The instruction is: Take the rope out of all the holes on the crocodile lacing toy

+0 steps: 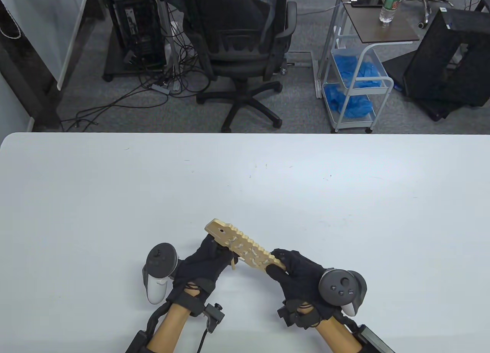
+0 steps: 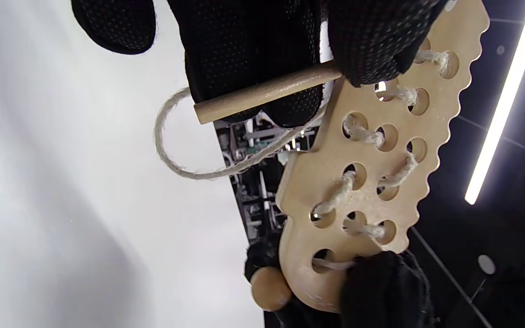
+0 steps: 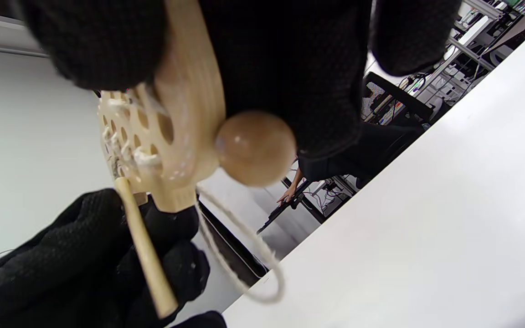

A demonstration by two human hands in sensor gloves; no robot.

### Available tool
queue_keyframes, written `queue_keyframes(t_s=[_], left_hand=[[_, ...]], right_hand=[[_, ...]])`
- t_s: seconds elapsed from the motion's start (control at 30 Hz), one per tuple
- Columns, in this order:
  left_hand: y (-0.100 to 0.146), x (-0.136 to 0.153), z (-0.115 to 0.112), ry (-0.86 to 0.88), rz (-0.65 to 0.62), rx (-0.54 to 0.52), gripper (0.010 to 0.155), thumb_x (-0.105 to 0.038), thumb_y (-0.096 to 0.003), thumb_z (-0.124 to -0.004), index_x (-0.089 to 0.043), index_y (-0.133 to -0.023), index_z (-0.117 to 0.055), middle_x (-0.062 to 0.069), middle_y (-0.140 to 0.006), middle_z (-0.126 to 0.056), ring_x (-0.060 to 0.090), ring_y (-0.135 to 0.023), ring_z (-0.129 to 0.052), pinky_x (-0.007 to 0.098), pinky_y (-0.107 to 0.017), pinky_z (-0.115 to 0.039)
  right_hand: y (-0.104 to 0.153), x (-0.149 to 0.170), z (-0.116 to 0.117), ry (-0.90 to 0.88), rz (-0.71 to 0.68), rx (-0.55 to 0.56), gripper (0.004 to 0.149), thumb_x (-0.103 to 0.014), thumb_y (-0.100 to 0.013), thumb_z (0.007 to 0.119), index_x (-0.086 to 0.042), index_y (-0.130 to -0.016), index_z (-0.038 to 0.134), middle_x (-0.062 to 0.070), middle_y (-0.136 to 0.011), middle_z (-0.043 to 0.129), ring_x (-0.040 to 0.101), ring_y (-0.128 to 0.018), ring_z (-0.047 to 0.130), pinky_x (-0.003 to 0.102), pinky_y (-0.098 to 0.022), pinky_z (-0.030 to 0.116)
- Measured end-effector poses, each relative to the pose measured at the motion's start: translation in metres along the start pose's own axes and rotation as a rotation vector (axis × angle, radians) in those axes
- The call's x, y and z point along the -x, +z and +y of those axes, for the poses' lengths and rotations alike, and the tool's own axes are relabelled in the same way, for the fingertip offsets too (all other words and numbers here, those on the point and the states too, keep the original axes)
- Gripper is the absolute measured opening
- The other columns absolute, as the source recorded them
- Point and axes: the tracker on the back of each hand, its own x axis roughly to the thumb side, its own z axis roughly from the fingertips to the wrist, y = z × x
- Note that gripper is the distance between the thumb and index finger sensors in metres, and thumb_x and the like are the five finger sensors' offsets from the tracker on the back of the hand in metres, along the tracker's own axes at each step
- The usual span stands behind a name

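A flat wooden crocodile lacing toy [image 1: 241, 246] is held above the white table [image 1: 245, 184], between both hands. White rope [image 2: 349, 187] zigzags through several of its holes. My left hand [image 1: 208, 259] pinches the wooden lacing stick [image 2: 262, 93] under the toy's head half, with a slack rope loop [image 2: 171, 150] hanging from it. My right hand [image 1: 293, 270] grips the tail end of the toy [image 3: 189, 105], where a round wooden bead [image 3: 255, 148] sits against the board's edge. The stick [image 3: 146, 253] and rope loop [image 3: 244, 255] also show in the right wrist view.
Beyond the table's far edge stand a black office chair [image 1: 245, 51], a white cart with blue cloths [image 1: 354, 85], a side table with a bottle [image 1: 388, 8] and black equipment [image 1: 451, 58].
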Motion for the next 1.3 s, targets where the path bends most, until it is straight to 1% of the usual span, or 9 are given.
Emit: queue_keyframes(t_s=[0.07,0.1,0.37,0.6,0.7,0.83,0.93,1.1,1.3], left_hand=[[0.000,0.000,0.001,-0.015,-0.004,-0.005,0.074,-0.041,-0.0506,-0.079,-0.026,-0.115,-0.046,-0.006,-0.086,-0.095,0.019,-0.074,-0.095,0.061,-0.069,-0.067],[0.000,0.000,0.002,-0.013,-0.001,-0.010,0.074,-0.035,-0.0497,-0.083,-0.026,-0.114,-0.047,-0.006,-0.085,-0.096,0.019,-0.073,-0.095,0.061,-0.069,-0.068],[0.001,0.001,0.007,-0.031,0.021,-0.050,0.071,-0.035,-0.0496,-0.082,-0.027,-0.113,-0.052,-0.006,-0.083,-0.097,0.018,-0.068,-0.097,0.059,-0.068,-0.069],[0.001,0.004,0.017,-0.037,0.040,-0.100,0.070,-0.034,-0.0494,-0.082,-0.028,-0.113,-0.053,-0.005,-0.083,-0.097,0.015,-0.062,-0.097,0.058,-0.067,-0.071],[0.002,0.006,0.024,-0.032,0.053,-0.121,0.070,-0.032,-0.0497,-0.082,-0.029,-0.113,-0.053,-0.005,-0.086,-0.095,0.015,-0.062,-0.097,0.058,-0.067,-0.070],[0.002,0.010,0.033,-0.027,0.073,-0.143,0.069,-0.029,-0.0497,-0.082,-0.033,-0.113,-0.054,-0.002,-0.091,-0.090,0.016,-0.065,-0.095,0.059,-0.068,-0.069],[0.002,0.012,0.040,-0.033,0.089,-0.172,0.065,-0.027,-0.0496,-0.082,-0.037,-0.110,-0.060,-0.001,-0.095,-0.084,0.017,-0.070,-0.093,0.060,-0.069,-0.067],[0.005,0.017,0.051,-0.036,0.113,-0.243,0.057,-0.028,-0.0503,-0.081,-0.042,-0.104,-0.067,-0.003,-0.093,-0.086,0.018,-0.073,-0.093,0.060,-0.069,-0.067],[0.009,0.023,0.064,-0.021,0.127,-0.324,0.051,-0.031,-0.0506,-0.080,-0.043,-0.099,-0.073,-0.004,-0.091,-0.092,0.017,-0.074,-0.096,0.059,-0.069,-0.069]], right_hand=[[-0.001,0.003,-0.003,0.004,0.017,0.009,0.045,-0.036,-0.038,0.086,-0.012,-0.077,0.082,0.013,-0.061,0.103,0.037,-0.056,0.102,0.066,-0.054,0.070],[-0.002,0.005,-0.004,0.001,0.033,0.016,0.045,-0.036,-0.038,0.086,-0.012,-0.076,0.082,0.013,-0.061,0.103,0.037,-0.056,0.102,0.066,-0.054,0.070],[-0.007,0.027,-0.017,-0.063,0.156,0.066,0.045,-0.036,-0.039,0.086,-0.011,-0.076,0.082,0.014,-0.059,0.104,0.038,-0.054,0.102,0.066,-0.054,0.070],[-0.010,0.048,-0.031,-0.083,0.258,0.124,0.045,-0.037,-0.039,0.086,-0.008,-0.075,0.083,0.015,-0.057,0.104,0.038,-0.050,0.103,0.065,-0.053,0.071],[-0.011,0.056,-0.036,-0.094,0.300,0.146,0.045,-0.037,-0.040,0.085,-0.008,-0.074,0.083,0.015,-0.056,0.104,0.038,-0.050,0.103,0.065,-0.052,0.072],[-0.011,0.066,-0.042,-0.111,0.355,0.178,0.046,-0.037,-0.040,0.085,-0.007,-0.074,0.083,0.016,-0.055,0.104,0.039,-0.049,0.103,0.065,-0.052,0.072],[-0.010,0.074,-0.047,-0.139,0.405,0.205,0.046,-0.037,-0.040,0.085,-0.007,-0.074,0.083,0.016,-0.055,0.104,0.039,-0.049,0.103,0.064,-0.052,0.072],[-0.008,0.085,-0.055,-0.196,0.478,0.251,0.046,-0.037,-0.040,0.084,-0.007,-0.074,0.083,0.016,-0.055,0.104,0.039,-0.049,0.103,0.064,-0.051,0.072],[-0.005,0.097,-0.062,-0.263,0.555,0.304,0.046,-0.037,-0.041,0.084,-0.006,-0.074,0.083,0.016,-0.055,0.104,0.039,-0.048,0.102,0.064,-0.051,0.072]])
